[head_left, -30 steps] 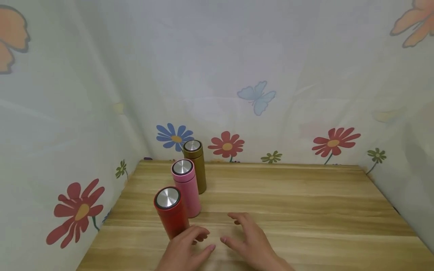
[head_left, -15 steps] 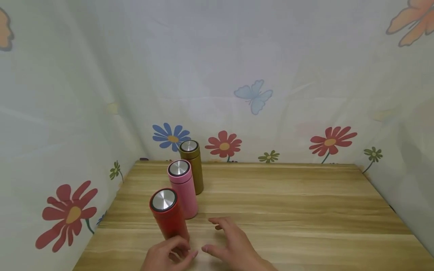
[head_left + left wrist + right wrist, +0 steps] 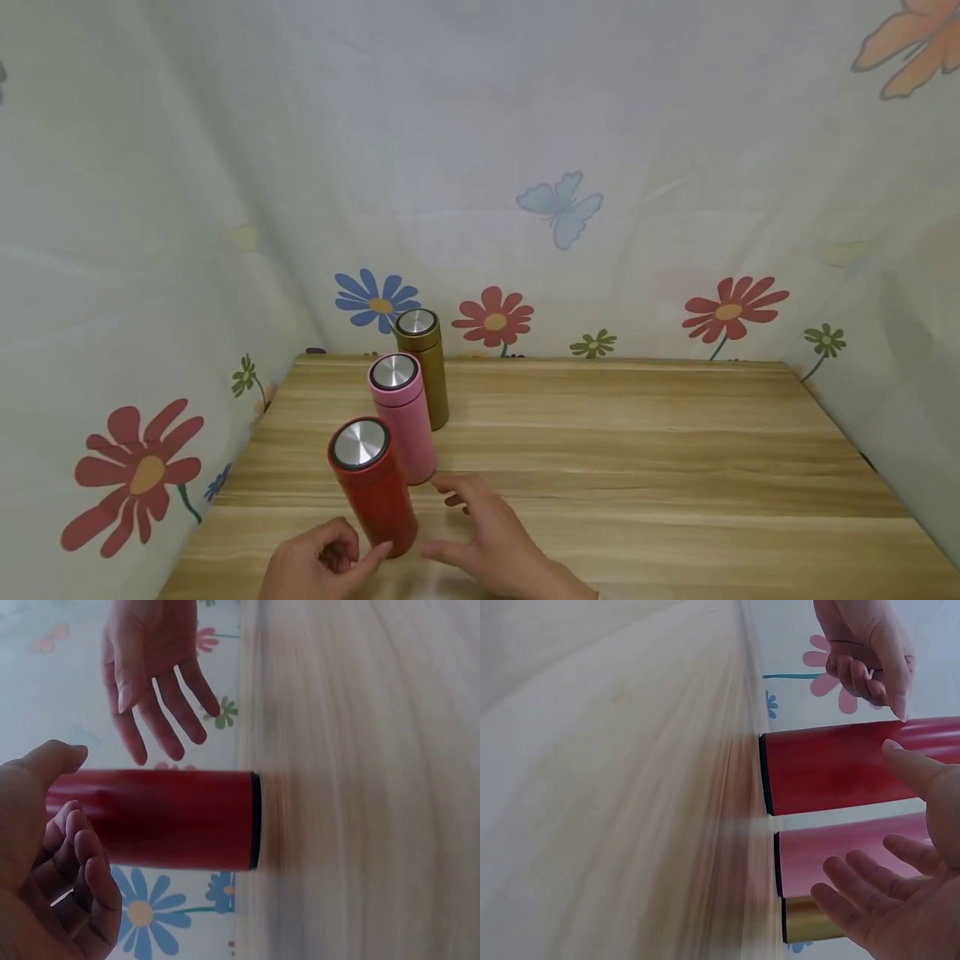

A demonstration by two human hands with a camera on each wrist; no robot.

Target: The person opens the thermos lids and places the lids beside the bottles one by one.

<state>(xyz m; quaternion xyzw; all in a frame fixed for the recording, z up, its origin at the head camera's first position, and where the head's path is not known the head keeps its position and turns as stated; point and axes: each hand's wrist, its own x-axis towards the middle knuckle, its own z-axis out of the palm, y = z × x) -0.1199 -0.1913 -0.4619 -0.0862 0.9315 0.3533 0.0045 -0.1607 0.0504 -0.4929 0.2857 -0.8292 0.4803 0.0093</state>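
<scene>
A red thermos flask (image 3: 381, 496) with a silver disc on its lid stands upright on the wooden table. Just behind it is a pink thermos flask (image 3: 408, 429), and a gold thermos flask (image 3: 432, 379) is farthest back. My left hand (image 3: 311, 560) is at the red flask's near left side, fingers loosely curled and holding nothing; its thumb tip is close to the flask's base, and I cannot tell whether they touch. On the other side, my right hand (image 3: 491, 533) has its fingers spread, apart from the red flask (image 3: 832, 769) in the right wrist view.
The wood-grain table (image 3: 637, 450) stretches to the right of the flasks. White cloth (image 3: 450, 150) printed with flowers and butterflies hangs along the back and both sides.
Both hands have shifted left: the left hand from the red flask's front to its left side, the right hand closer to its right side. The flasks stand in the same places.
</scene>
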